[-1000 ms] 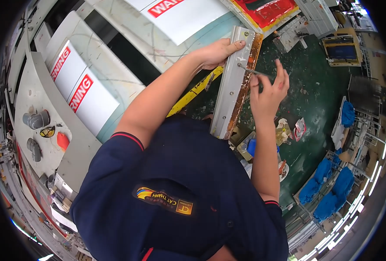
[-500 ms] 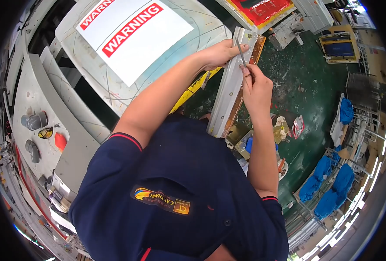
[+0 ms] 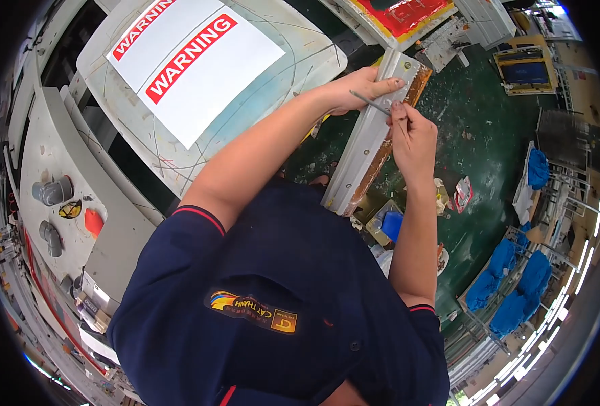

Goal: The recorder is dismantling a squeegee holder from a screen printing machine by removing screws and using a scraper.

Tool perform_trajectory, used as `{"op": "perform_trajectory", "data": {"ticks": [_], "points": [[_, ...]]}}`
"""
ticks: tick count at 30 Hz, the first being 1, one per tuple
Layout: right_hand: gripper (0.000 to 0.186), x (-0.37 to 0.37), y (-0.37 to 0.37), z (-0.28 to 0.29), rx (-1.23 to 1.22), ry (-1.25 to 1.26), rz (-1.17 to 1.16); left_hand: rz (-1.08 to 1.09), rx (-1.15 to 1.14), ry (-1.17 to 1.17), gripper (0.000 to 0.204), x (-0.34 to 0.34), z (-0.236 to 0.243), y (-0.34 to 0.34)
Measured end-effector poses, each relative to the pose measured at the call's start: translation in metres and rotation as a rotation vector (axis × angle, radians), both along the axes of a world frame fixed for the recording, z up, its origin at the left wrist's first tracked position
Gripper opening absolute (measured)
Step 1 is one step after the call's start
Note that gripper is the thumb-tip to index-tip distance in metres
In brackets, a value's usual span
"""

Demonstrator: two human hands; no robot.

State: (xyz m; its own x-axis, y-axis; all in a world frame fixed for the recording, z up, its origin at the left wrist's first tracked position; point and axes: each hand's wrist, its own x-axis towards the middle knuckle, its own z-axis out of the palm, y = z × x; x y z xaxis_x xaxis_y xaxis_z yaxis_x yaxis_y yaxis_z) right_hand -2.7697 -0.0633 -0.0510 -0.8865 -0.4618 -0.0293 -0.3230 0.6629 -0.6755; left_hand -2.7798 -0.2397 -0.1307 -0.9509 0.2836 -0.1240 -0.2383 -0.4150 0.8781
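A long squeegee (image 3: 358, 157) slants in front of me, its pale metal holder dotted with bolts and a brown, stained blade (image 3: 418, 84) along its right edge. My left hand (image 3: 354, 91) grips the holder near its far end, thumb lying across the top and the other fingers hidden beneath. Between thumb and fingers, my right hand (image 3: 416, 139) pinches a thin grey rod that looks like a hex key (image 3: 369, 101). Its long arm points left over the holder, toward my left thumb. Whether its tip sits in a bolt is hidden by my right fingers.
A pale, ink-marked table (image 3: 239, 139) at the left bears a white sheet (image 3: 212, 88) with red bands. A red-inked screen frame (image 3: 415, 17) stands at the far right. Beyond the squeegee lies a stained green floor (image 3: 479, 196). Grey pipe fittings (image 3: 53, 191) rest on a left panel.
The hex key has swung from pointing away from me to pointing left. Both hands and the squeegee's far end have shifted slightly right and nearer.
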Motion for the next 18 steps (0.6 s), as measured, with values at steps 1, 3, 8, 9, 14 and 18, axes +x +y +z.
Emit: {"op": "perform_trajectory", "data": {"ticks": [1,3,8,9,14,18], "points": [[0.032,0.000,-0.003,0.002,0.045,0.096,0.019,0.000,-0.050,0.007,0.046,0.002,0.001,0.003],[0.033,0.003,-0.005,0.000,-0.032,0.001,-0.047,-0.021,-0.062,-0.017,0.044,0.009,0.001,0.008],[0.029,0.007,-0.002,0.008,-0.593,-0.414,-0.282,-0.002,-0.212,0.007,0.042,0.045,-0.046,0.032],[0.026,0.005,0.002,0.009,-0.587,-0.382,-0.250,0.028,-0.128,-0.072,0.041,0.050,-0.046,0.038],[0.020,0.013,0.017,-0.005,-0.466,-0.459,-0.104,0.145,0.196,-0.146,0.044,0.061,-0.066,0.044],[0.026,0.040,0.027,-0.031,-0.669,-0.596,-0.198,0.140,0.185,-0.101,0.052,0.066,-0.071,0.039]]}}
